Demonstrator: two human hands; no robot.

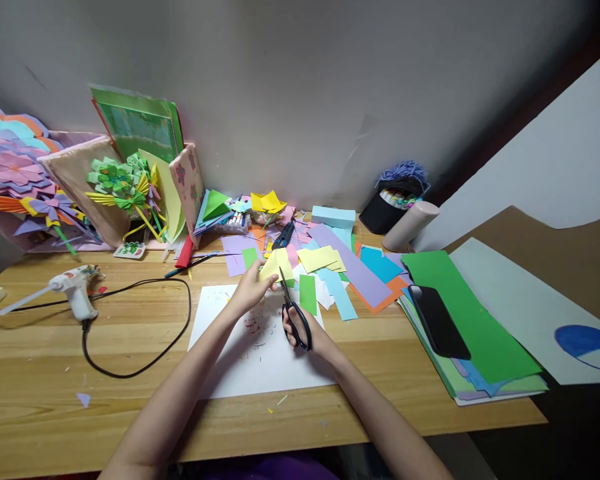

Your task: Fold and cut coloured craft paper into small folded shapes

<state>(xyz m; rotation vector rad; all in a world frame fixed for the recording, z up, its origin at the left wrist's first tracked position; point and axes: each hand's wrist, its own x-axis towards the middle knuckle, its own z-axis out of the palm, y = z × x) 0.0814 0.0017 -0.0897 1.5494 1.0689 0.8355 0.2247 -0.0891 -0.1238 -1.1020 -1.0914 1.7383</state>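
Observation:
My left hand grips a piece of pale yellow paper between thumb and fingers. Black-handled scissors are in my right hand, with my fingers through the handle loops. Their blades point up and away from me, at the lower edge of the yellow paper; whether they are cutting into it I cannot tell. Beneath both hands lies a marked white sheet. Just beyond are a green paper strip, a light blue strip and more pale yellow pieces.
A glue gun with a looping black cable lies at left. Paper flowers stand by a pink box. A utility knife rests among scraps. At right, a phone lies on green sheets, near a black pen holder.

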